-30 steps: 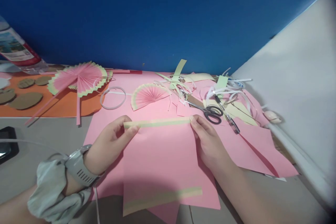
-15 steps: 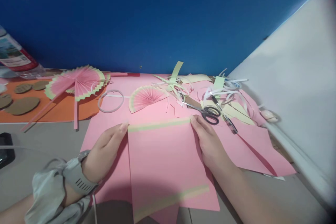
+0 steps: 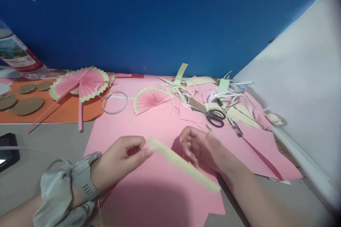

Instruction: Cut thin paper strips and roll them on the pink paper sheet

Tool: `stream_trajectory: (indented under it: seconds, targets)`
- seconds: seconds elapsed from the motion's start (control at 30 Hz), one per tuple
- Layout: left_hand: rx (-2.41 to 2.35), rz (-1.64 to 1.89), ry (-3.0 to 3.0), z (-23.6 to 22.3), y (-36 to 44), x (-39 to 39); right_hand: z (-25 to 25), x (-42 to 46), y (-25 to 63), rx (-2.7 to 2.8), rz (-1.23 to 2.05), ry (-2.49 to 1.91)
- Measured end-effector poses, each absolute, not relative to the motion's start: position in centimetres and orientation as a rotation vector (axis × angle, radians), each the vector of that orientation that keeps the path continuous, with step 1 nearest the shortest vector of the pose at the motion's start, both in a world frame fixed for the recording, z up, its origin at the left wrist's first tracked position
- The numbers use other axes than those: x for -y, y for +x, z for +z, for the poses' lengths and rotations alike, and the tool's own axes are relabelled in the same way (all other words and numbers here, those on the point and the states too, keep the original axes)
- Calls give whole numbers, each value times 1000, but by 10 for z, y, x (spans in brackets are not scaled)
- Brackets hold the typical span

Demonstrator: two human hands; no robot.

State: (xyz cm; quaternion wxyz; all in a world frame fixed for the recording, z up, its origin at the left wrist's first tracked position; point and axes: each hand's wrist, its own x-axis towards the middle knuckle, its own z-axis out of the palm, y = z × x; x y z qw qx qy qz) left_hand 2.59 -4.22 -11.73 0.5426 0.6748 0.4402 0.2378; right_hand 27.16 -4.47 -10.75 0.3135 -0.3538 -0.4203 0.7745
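My left hand (image 3: 119, 161) pinches the near left corner of a pink paper sheet (image 3: 160, 191) with a pale yellow-green border strip (image 3: 183, 165). That sheet is lifted and turned, so its bordered edge runs diagonally from my left fingertips down to the right and looks blurred. My right hand (image 3: 198, 145) hovers just behind the strip with fingers curled; whether it grips the sheet is hidden. Under both hands lies a larger pink sheet (image 3: 149, 120) on the table.
Two folded pink fans (image 3: 81, 81) (image 3: 149, 98) lie at the back, one on orange paper (image 3: 64, 108). A tape ring (image 3: 114, 102), scissors (image 3: 211, 113), paper scraps (image 3: 229, 92), cardboard discs (image 3: 25, 104), a bottle (image 3: 16, 56) and a phone (image 3: 6, 149) surround them. A white wall (image 3: 301, 88) rises right.
The bordered pink sheet lay flat with both hands at its far corners. It is lifted and swung toward me, its border edge diagonal, and both hands have moved nearer.
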Motion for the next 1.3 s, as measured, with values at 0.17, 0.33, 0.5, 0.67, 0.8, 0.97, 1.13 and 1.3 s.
stream_trajectory:
  seconds: [0.17, 0.33, 0.5, 0.67, 0.8, 0.97, 1.13, 1.3]
  targets:
    - [-968, 532, 1588, -119, 28, 43, -102, 53, 265, 1776, 1977, -1276]
    - [-913, 656, 1379, -118, 21, 38, -100, 51, 270, 1783, 1595, -1504]
    - [-946, 860, 1214, -123, 20, 37, -105, 42, 275, 1258, 1499, -1565]
    - [-1029, 975, 1241, -129, 24, 38, -109, 42, 270, 1046, 1445, -1490]
    - [-1162, 926, 1306, -123, 27, 38, -106, 46, 268, 1059, 1473, -1460]
    - [-1226, 886, 1315, -114, 28, 38, -107, 49, 267, 956, 1543, -1396]
    - [-1168, 865, 1265, -113, 27, 36, -108, 49, 267, 821, 1662, -1301]
    - [-999, 817, 1177, -116, 23, 40, -107, 47, 268, 757, 1650, -1254]
